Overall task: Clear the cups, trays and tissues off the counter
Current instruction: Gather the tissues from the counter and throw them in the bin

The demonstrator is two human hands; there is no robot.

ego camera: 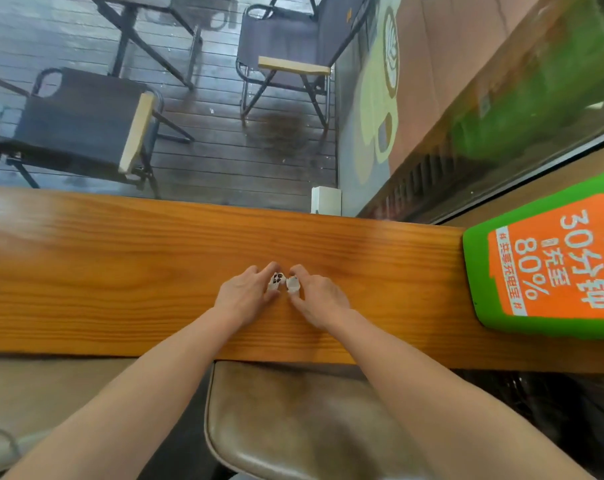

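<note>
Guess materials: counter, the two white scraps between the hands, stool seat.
Counter: wood with a glossy varnish; grain lines and sheen show. Left scrap and right scrap: likely crumpled tissue paper; white, creased, the left one dark-spotted. Stool seat: probably leather or vinyl; smooth, worn brown sheen.

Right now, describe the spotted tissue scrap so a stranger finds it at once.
On the long wooden counter, two hands meet mid-length. The left hand pinches the spotted scrap, a small crumpled white tissue. Dark spots set it apart from the plain scrap in the right hand.
</note>
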